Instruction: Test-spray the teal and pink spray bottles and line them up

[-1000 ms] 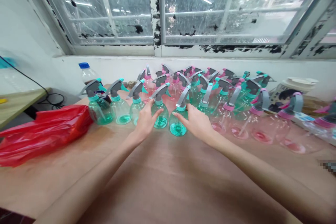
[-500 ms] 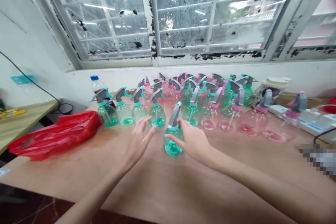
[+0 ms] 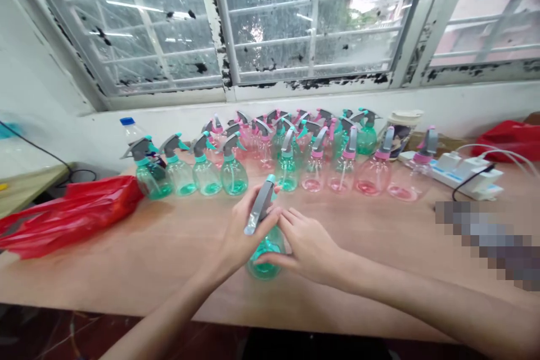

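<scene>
A clear green spray bottle [image 3: 266, 270] with a grey and turquoise trigger head stands on the table in front of me. My left hand [image 3: 247, 225] is closed around its neck and spray head from the left. My right hand [image 3: 306, 242] grips the round body from the right, its thumb lying across the front. Fingertips of both hands meet near the neck, partly hidden behind the bottle. Just beyond are a row of green spray bottles [image 3: 234, 177] to the left and pink spray bottles [image 3: 373, 174] to the right.
More spray bottles [image 3: 265, 143] crowd the back by the wall. A red plastic bag [image 3: 80, 208] lies at the left. On the right are a white power strip [image 3: 468, 177], a cup [image 3: 400, 129] and a blurred-out object [image 3: 485, 242]. A blue-capped bottle [image 3: 129, 129] stands behind.
My left hand has moved right and closed on the spray bottle's head. The bottle has come nearer me, its head turned and leaning left. My right hand stays on its body; the view has shifted right.
</scene>
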A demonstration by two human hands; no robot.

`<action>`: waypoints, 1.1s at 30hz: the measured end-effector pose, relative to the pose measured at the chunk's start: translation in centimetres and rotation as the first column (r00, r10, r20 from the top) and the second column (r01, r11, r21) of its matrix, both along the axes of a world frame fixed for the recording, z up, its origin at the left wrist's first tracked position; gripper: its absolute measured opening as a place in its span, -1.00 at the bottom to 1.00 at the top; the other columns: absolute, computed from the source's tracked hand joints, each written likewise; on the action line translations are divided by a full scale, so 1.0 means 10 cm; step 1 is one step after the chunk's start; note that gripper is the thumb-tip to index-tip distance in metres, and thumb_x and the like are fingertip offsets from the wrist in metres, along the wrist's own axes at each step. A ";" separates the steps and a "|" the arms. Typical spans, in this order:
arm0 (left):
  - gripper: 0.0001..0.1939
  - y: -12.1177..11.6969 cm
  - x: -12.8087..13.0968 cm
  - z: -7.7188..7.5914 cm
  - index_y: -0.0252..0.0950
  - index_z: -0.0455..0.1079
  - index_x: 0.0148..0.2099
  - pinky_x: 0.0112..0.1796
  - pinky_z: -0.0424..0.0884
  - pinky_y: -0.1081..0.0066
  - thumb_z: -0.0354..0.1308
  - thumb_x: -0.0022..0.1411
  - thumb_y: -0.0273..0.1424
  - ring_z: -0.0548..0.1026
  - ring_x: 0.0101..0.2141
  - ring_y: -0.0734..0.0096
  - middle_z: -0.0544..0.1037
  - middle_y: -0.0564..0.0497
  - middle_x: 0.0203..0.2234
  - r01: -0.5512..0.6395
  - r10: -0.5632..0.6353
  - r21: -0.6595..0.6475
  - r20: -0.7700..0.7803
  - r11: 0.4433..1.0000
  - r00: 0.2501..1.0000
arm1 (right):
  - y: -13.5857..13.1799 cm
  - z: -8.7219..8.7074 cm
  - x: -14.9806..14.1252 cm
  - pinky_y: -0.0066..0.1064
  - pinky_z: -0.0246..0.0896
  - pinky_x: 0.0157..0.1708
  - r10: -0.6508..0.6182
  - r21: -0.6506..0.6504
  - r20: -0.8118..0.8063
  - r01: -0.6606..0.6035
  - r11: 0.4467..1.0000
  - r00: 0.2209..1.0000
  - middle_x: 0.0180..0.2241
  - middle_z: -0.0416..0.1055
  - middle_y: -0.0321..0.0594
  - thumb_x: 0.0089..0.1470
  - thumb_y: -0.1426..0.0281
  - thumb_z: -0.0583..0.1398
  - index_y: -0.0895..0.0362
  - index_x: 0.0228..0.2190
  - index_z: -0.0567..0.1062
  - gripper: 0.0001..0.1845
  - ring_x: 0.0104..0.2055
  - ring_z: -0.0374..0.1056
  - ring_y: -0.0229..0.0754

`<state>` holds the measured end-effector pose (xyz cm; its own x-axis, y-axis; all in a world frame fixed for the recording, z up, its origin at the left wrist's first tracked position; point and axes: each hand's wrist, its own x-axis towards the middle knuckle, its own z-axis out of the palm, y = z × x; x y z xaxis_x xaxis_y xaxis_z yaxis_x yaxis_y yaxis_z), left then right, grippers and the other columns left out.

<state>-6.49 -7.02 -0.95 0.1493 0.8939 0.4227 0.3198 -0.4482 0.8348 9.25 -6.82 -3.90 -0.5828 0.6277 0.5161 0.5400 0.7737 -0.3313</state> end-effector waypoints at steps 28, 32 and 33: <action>-0.73 0.72 0.59 0.08 -0.24 0.43 -0.16 -0.32 0.49 0.37 0.02 0.08 -0.47 0.53 -0.41 0.35 0.54 0.02 -0.41 0.224 -0.225 -0.029 -0.069 0.974 0.972 | 0.75 -0.72 1.02 0.04 0.11 0.21 -0.065 -0.158 0.096 0.080 0.984 0.993 0.20 0.29 -0.02 0.24 0.14 0.12 0.11 0.16 0.35 -0.46 0.27 0.16 0.05; -0.67 0.73 0.58 0.08 -0.22 0.44 -0.09 -0.39 0.45 0.38 0.01 0.10 -0.45 0.45 -0.50 0.40 0.52 0.03 -0.41 0.236 -0.237 -0.021 -0.095 0.971 0.967 | 0.74 -0.71 1.03 0.04 0.12 0.21 -0.064 -0.173 0.095 0.080 0.982 0.993 0.20 0.30 -0.04 0.24 0.16 0.12 0.09 0.17 0.34 -0.47 0.27 0.17 0.04; -0.68 0.72 0.58 0.09 -0.22 0.44 -0.10 -0.38 0.44 0.38 0.01 0.10 -0.45 0.44 -0.50 0.40 0.52 0.03 -0.40 0.229 -0.230 -0.023 -0.100 0.973 0.968 | 0.74 -0.71 1.03 0.04 0.11 0.21 -0.063 -0.177 0.096 0.080 0.981 0.993 0.20 0.30 -0.05 0.24 0.16 0.12 0.09 0.17 0.34 -0.48 0.27 0.17 0.04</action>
<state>-0.68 0.20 -0.08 0.3928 0.8353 0.3848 0.2928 -0.5102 0.8087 19.54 0.56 -10.97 -0.5717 0.7473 0.3386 0.6255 0.6641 -0.4096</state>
